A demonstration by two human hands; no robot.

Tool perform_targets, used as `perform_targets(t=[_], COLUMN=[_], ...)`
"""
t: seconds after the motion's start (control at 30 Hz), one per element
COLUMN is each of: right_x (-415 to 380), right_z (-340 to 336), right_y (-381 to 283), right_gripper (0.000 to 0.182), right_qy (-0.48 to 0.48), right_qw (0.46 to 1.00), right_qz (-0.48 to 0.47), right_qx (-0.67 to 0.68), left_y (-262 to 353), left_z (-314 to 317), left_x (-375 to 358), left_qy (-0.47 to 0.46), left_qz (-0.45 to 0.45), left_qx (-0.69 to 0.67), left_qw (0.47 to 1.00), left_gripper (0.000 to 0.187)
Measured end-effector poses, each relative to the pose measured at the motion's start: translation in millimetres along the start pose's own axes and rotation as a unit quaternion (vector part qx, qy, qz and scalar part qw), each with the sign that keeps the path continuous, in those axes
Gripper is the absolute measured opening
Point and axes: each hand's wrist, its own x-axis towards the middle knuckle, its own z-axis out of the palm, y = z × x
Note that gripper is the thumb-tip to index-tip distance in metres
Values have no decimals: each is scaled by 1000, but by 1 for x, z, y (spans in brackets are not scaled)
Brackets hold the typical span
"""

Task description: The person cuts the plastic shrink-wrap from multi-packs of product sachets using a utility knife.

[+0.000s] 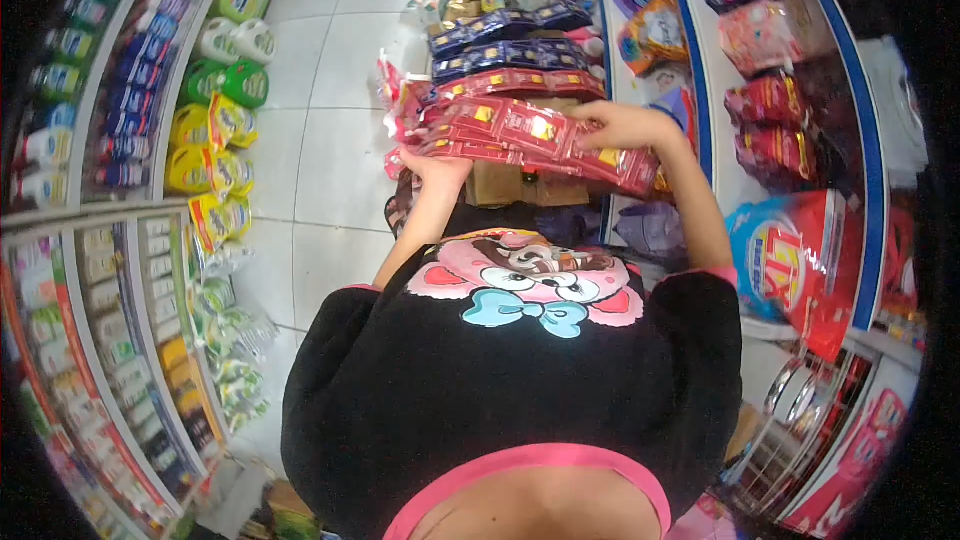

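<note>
Strips of red sachets stretch sideways in front of me, layered in a bundle. At the bundle's left end, my left hand is closed on it, with the fingertips mostly hidden beneath. My right hand grips the right part from above, fingers bent over the top strip. Just beyond lies another row of red sachets, and behind that are rows of dark blue sachets. A brown cardboard box shows under the bundle.
Shelves of bottles and boxed goods line the left side. Yellow pouches stand at the tiled floor's edge. On the right, blue-edged shelves hold bags, including a large red and blue detergent bag.
</note>
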Motion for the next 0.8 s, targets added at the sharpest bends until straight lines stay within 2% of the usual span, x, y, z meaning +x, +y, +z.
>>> perform_targets(t=[0.07,0.1,0.13,0.2,0.27,0.33,0.37,0.43,0.47,0.5,0.53,0.57,0.6,0.63,0.67,0.7,0.73,0.8], right_x=[-5,-6,-12,-13,-11,0,5,13,17,20,21,18,22,22,22,23,28,32], right_z=[-14,-27,-30,-41,-44,-37,-34,-14,0,11,27,47,69,69,72,74,76,76], right_y=[7,-16,-20,-18,-6,38,41,101,136,163,189,219,265,249,232,241,255,257], right_gripper=[35,37,35,32,31,33,34,35,35,39,46,46,45,43,40,40,38,35], right_qy=[-3,-53,-4,8,14,11,-34,-33,-33,-45,-57,-20,-23,-9,4,1,35,69], right_qw=[995,989,990,983,977,975,971,976,980,969,956,955,959,945,928,928,935,942], right_qz=[56,104,91,98,140,147,185,168,147,198,248,261,266,306,344,346,323,298], right_qx=[-88,-90,-106,-154,-160,-165,-145,-135,-129,-140,-148,-138,-98,-120,-141,-137,-139,-139], left_y=[-8,-13,-21,-37,-42,-49,-38,-51,-32,-37,-27,-10,0,1,2,4,8,13], left_z=[-2,-1,3,9,-11,-20,-61,-51,-119,-110,-131,-167,-184,-177,-171,-168,-169,-168], left_x=[10,13,13,13,28,37,64,38,72,56,59,69,77,76,73,67,66,71], left_qy=[-104,-136,-133,-60,-70,-73,-80,64,45,92,95,134,167,166,178,193,198,132], left_qz=[6,6,-4,91,80,135,109,50,23,54,52,30,8,6,-35,-76,-79,-105], left_qx=[120,129,132,240,252,276,241,295,383,447,449,569,676,676,684,691,692,740], left_qw=[987,982,982,965,962,949,961,952,922,888,887,811,718,718,707,693,689,651], left_gripper=[76,71,71,66,63,61,62,63,64,59,59,55,54,54,52,51,51,52])
